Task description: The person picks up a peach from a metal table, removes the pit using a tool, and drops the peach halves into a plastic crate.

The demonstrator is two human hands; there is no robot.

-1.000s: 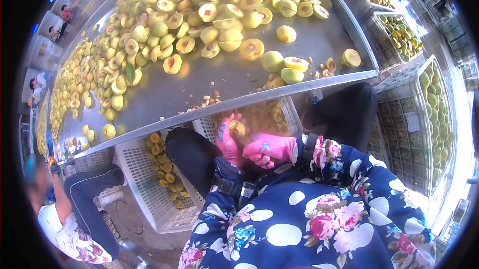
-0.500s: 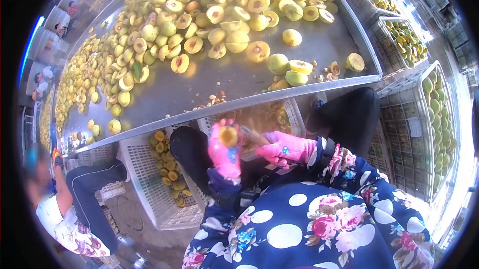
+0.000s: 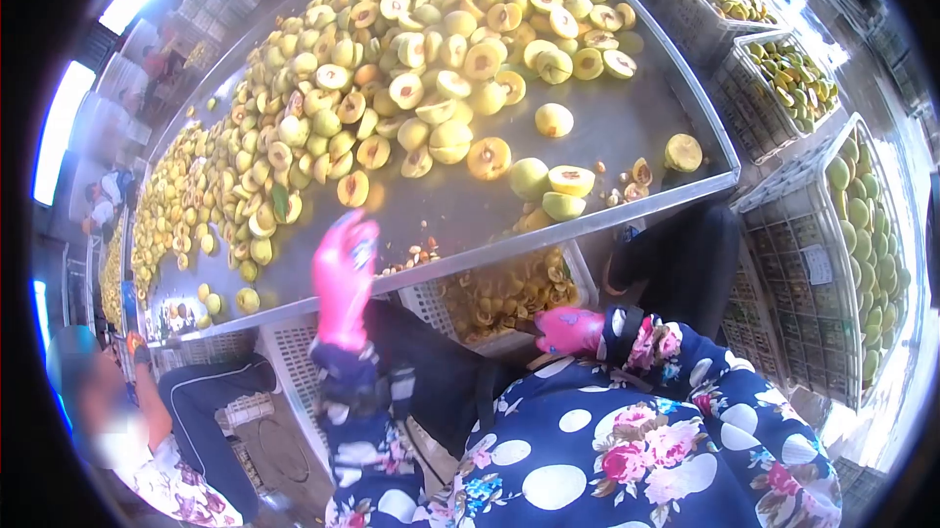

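My left hand [image 3: 343, 278], in a pink glove, reaches over the near edge of the metal table [image 3: 470, 205]. Its fingers stretch towards a yellow peach-like fruit half [image 3: 353, 188]; they are somewhat blurred, and no fruit shows in them. In my lap, my right hand [image 3: 571, 331], also gloved in pink, is closed round a small dark hand tool [image 3: 529, 326] whose full shape is hidden. A large heap of halved yellow-green fruit [image 3: 431, 68] covers the far part of the table. Loose stones and bits [image 3: 416, 256] lie near its front edge.
Below the table edge stands a white crate [image 3: 509, 298] with fruit pieces, with another white crate [image 3: 299, 352] further left. Crates of green fruit [image 3: 867, 234] line the right side. A co-worker [image 3: 147, 430] sits at the left.
My left hand has moved left and up to the table, and the fruit half it held is gone from it. My right hand has lowered slightly. The view has shifted.
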